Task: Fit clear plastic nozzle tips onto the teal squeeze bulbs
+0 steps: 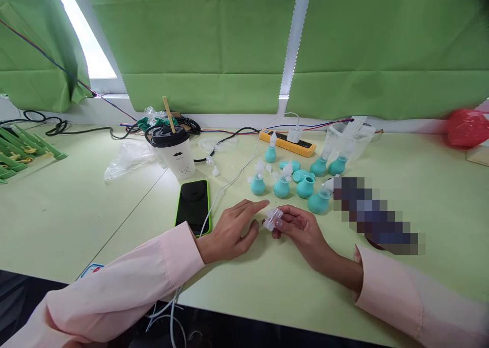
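Note:
Near the middle of the table, my right hand (301, 231) pinches a small clear plastic piece (273, 219) between thumb and fingers. Just left of it is my left hand (235, 228), its index finger stretched toward the piece and its thumb apart, with nothing held. Beyond my hands stand several teal bulbs with clear tops, among them a teal bulb (257, 185) and another teal bulb (318, 203) close to my right hand. An uncapped teal bulb (305, 187) and loose teal pieces (303, 176) lie among them.
A phone (193, 205) lies left of my left hand, with a white cable (229, 184) beside it. Behind are a cup (176, 157) with a black lid, an orange power strip (288, 144) and plastic bags (349, 139). A blurred dark object (372, 213) lies right.

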### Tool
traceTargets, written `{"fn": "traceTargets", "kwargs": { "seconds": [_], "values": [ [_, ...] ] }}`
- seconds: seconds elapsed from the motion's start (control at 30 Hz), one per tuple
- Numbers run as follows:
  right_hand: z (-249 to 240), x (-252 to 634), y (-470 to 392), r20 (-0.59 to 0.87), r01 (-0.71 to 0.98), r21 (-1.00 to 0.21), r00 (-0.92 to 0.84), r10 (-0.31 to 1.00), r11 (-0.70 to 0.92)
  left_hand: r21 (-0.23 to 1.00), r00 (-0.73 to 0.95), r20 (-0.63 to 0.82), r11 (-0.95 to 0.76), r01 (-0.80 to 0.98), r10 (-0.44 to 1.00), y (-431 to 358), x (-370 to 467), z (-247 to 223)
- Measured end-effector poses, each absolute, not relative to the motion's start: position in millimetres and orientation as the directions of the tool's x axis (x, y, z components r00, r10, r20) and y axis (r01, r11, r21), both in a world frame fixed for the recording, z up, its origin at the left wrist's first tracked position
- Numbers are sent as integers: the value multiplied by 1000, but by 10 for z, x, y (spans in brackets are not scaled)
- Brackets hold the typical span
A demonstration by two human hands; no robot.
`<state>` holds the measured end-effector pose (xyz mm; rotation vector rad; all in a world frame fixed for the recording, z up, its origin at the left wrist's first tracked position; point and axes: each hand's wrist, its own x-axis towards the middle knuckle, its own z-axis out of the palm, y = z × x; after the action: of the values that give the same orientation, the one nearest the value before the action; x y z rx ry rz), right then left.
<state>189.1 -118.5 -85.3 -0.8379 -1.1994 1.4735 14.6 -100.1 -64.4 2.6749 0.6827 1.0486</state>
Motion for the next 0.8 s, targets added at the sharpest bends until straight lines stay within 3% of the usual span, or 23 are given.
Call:
{"fn": "traceTargets", "kwargs": {
  "seconds": [0.3,0.5,0.8],
  "values": [
    [-846,1884,-1177,40,-240,-971,-192,981,-7,378,699,552,-883,278,456,-989,135,-661],
    [-790,1856,-1208,41,-216,-976,-157,987,7,744,647,348,-619,250,679,-1037,183,-611],
    [-749,1856,-1183,31,130,-991,-83,996,42,861,411,357,-466,202,839,-1022,226,-692]
  ]
}}
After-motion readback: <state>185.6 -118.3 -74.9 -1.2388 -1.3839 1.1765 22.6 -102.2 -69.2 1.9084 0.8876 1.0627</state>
